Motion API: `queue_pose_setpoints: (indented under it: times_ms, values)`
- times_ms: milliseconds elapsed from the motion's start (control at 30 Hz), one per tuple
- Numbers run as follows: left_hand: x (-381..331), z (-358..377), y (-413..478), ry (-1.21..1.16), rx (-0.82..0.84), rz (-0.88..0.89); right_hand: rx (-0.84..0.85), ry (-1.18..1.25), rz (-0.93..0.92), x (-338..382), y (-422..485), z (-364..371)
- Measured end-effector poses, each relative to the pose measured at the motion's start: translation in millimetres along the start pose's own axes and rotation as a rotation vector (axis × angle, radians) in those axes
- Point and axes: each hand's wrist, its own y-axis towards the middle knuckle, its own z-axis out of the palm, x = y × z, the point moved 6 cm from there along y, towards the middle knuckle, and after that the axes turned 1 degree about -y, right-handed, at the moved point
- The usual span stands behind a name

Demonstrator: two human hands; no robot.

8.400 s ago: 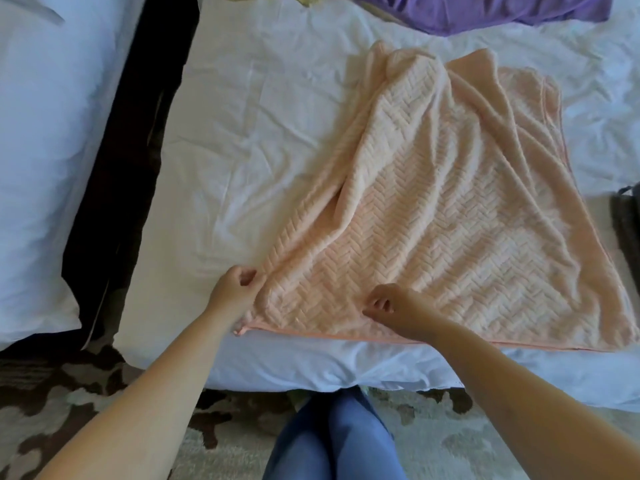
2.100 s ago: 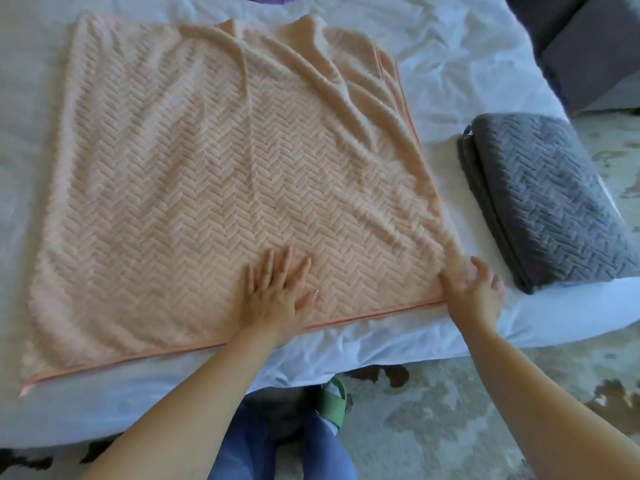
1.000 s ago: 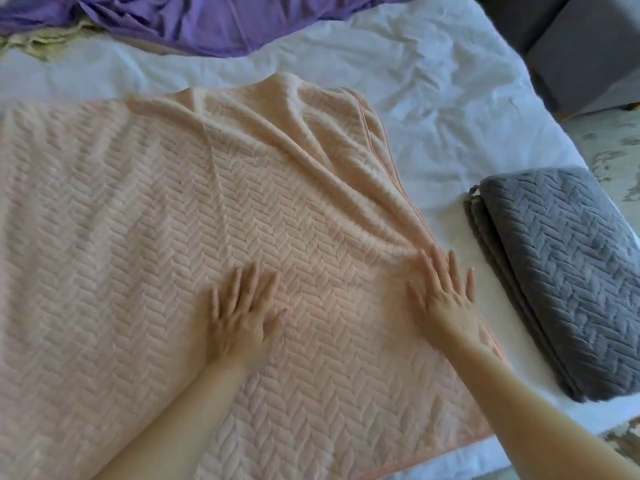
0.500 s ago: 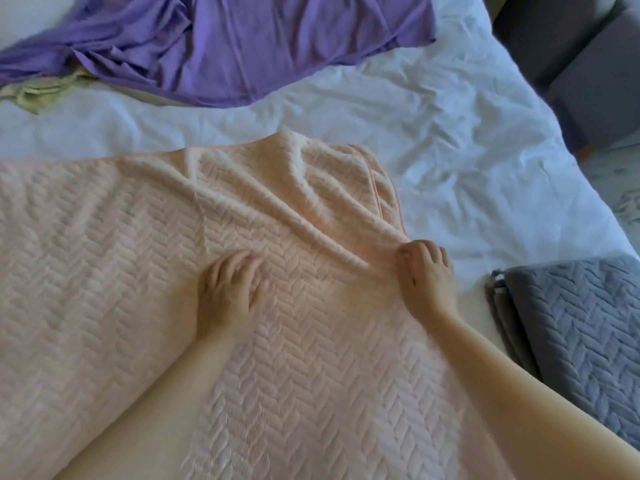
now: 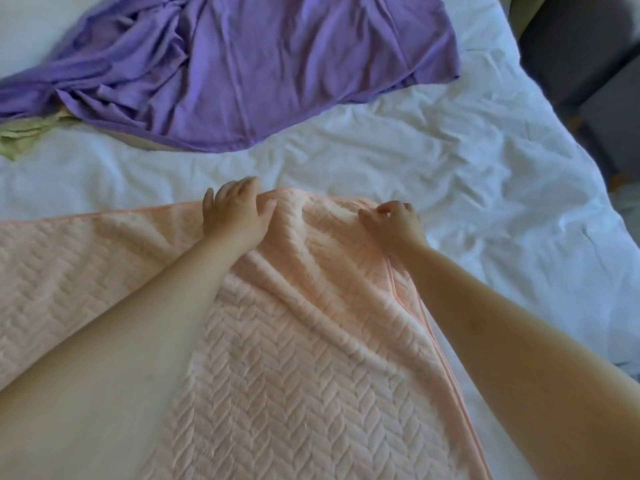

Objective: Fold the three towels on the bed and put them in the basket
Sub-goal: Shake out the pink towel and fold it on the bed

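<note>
Pink towel (image 5: 311,341) lies spread on the white sheet (image 5: 450,168) of the bed, its near part under both forearms. Its far edge is bunched into ridges between the two hands. That is all the head view gives; no basket shows in it. A purple cloth (image 5: 259,64) lies crumpled further up the bed, well apart from the towel, with a bit of green cloth (image 5: 20,136) at its left end.

The step in hand looks like taking the far edge to smooth it or bring it over for a fold. The ridges running down from between the hands are the main risk: if the edge is folded over as it lies, they would be trapped inside and the fold would come out lumpy and skewed. The hands also sit close together near the right corner, so the far left stretch of the edge has nothing holding it. A lift from here could leave that side dragging behind and the edges out of line.

The left hand (image 5: 233,213) lies on the far edge with its fingers bent over the hem and the thumb stretched across the pile, gripping the cloth. The right hand (image 5: 393,223) is at the far right corner, fingers curled tight with the fabric gathered under them, pinching the towel there.
</note>
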Motion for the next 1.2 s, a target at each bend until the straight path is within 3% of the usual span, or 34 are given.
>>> queue_pose_setpoints:
  times_ms: [133, 300, 367, 433, 500, 633, 700, 800, 833, 900, 1000, 1100, 1200]
  values:
    - [8, 24, 22, 0.02, 0.266, -0.06, 0.081, -0.097, -0.044, 8, 20, 7]
    - [9, 9, 34, -0.136, 0.262, 0.035, 0.268, -0.03, -0.073, 20, 39, -17]
    - [5, -8, 41, -0.222, 0.125, 0.106, 0.147, 0.107, -0.107, 26, 52, -46]
    - [-7, -28, 48, -0.232, -0.119, 0.251, -0.014, 0.222, -0.143, 31, 63, -70]
    - [-20, -31, 51, -0.151, -0.236, 0.347, -0.049, 0.185, -0.152, 33, 71, -74]
    - [-18, 8, 48, 0.09, -0.113, 0.194, 0.215, 0.063, -0.057, 17, 74, -38]
    - [-14, 17, 41, 0.109, -0.108, 0.141, 0.133, -0.028, -0.093, 14, 74, -31]
    - [-39, 13, 15, 0.054, -0.234, 0.32, -0.119, -0.125, -0.123, 12, 72, -35]
    - [-51, 16, 4, 0.054, -0.225, 0.409, -0.177, -0.14, -0.1, 10, 72, -37]
    - [-66, 35, -16, 0.092, -0.038, 0.487, -0.236, -0.223, -0.043, 5, 69, -39]
    - [-58, 63, -28, 0.141, 0.214, 0.396, -0.268, -0.322, -0.041, 5, 63, -40]
    - [-54, 49, -28, -0.039, 0.147, 0.443, -0.38, -0.206, -0.357, 36, 33, -36]
    - [-34, 27, -37, -0.189, -0.054, 0.386, -0.249, -0.22, -0.695, 68, -17, 15]
